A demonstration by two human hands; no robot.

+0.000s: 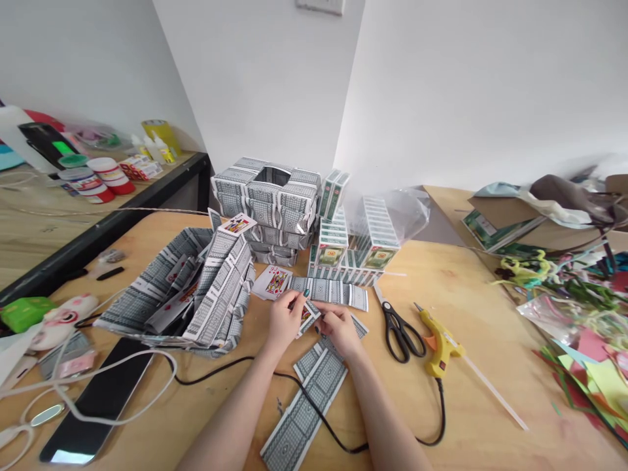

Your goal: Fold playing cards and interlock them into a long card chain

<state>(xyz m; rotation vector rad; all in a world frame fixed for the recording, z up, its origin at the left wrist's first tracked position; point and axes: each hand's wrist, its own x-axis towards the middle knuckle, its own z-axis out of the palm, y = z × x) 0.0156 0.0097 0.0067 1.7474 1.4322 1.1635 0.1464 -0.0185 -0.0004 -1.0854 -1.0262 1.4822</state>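
A playing card (309, 315), face partly showing, is pinched between my left hand (285, 320) and my right hand (339, 329). Both sets of fingers are closed at its edges. Under and in front of my hands lie joined strips of grey-backed playing cards (307, 409). Another strip of cards (333, 292) lies just beyond my fingers, with loose face cards (275, 282) to its left. At the left stands an open box made of cards (220, 288), with loose cards inside. Behind it is a larger card-covered box (267, 196) with an opening on top.
Black-handled scissors (400, 330) and a yellow glue gun (441, 343) lie to the right; the gun's black cord passes under my arms. Green card packs (377, 235) stand at the back. A phone (98, 405) and white cable (147, 418) lie left, coloured paper scraps (596, 373) far right.
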